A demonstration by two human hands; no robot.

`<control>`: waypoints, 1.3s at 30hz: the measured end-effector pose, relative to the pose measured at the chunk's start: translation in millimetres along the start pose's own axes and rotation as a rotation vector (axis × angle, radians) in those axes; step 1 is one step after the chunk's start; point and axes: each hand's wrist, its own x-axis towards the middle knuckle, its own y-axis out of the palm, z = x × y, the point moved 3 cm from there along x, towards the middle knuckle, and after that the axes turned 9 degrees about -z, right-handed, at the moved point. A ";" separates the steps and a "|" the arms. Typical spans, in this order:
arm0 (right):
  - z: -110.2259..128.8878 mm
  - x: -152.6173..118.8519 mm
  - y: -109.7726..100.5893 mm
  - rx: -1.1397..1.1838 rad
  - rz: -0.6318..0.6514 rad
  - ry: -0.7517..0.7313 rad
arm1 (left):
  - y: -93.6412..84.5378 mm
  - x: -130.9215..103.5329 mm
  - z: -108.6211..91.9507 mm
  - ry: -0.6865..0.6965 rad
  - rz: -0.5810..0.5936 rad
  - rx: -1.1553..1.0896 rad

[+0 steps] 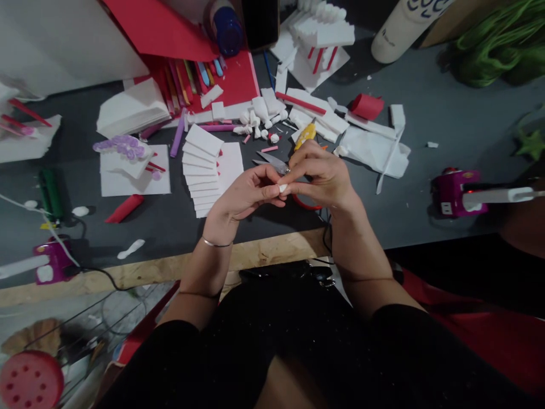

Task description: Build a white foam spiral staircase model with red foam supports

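Over the front part of the dark table, my left hand (255, 193) and my right hand (321, 175) meet fingertip to fingertip. Between them they pinch a small white piece (283, 188), its material too small to make out. Scissors (275, 163) lie with their blades just beyond my fingers, partly hidden by my right hand. A yellow cutter (305, 136) rests just past my right knuckles. Left of my left hand, a fanned stack of white cards (202, 170) sits on the table beside a white sheet (231, 162).
Small white knotted pieces (258, 116) and red strips are scattered ahead. A white model on red sticks (326, 34) stands at the back, a lilac-topped one (128, 150) at left. Purple power sockets (457, 193) sit right, a white bottle (394, 34) behind, green yarn (498, 45) far right.
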 end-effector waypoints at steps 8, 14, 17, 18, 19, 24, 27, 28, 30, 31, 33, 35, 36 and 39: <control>-10.7 -4.5 -2.9 0.076 -0.317 0.284 | -15.7 5.2 -3.7 0.188 -0.223 0.018; -4.2 -3.5 -14.9 0.128 -0.702 0.391 | -40.0 8.5 2.7 0.345 -0.434 0.018; -3.3 -2.7 -0.4 0.178 -0.531 0.494 | -41.4 9.0 9.0 0.443 -0.495 0.032; -4.0 -3.5 6.9 0.202 -0.449 0.531 | -40.5 9.0 10.5 0.482 -0.514 0.042; -4.9 -4.8 14.3 0.231 -0.378 0.561 | -39.2 8.9 11.6 0.521 -0.530 0.053; -9.4 -11.8 41.2 0.373 -0.208 0.646 | -29.9 5.2 11.5 0.718 -0.555 0.163; -9.6 -12.4 45.1 0.431 -0.198 0.658 | -25.7 0.4 8.3 0.842 -0.550 0.270; -9.3 -12.3 45.2 0.442 -0.198 0.666 | -24.7 -1.3 7.2 0.885 -0.550 0.314; -8.5 -11.9 44.9 0.451 -0.197 0.690 | -23.6 -3.7 5.8 0.954 -0.556 0.401; -8.0 -11.6 44.7 0.452 -0.195 0.703 | -23.3 -4.4 5.5 0.971 -0.558 0.439; -7.1 -11.0 44.7 0.459 -0.193 0.719 | -23.0 -5.2 5.7 0.984 -0.564 0.489; -6.2 -10.2 45.0 0.477 -0.192 0.722 | -22.6 -5.8 6.0 0.979 -0.577 0.527; -5.8 -9.8 45.1 0.488 -0.190 0.719 | -22.3 -6.3 6.0 0.975 -0.586 0.543; -5.3 -9.8 44.4 0.492 -0.189 0.718 | -20.8 -7.2 5.4 0.959 -0.588 0.560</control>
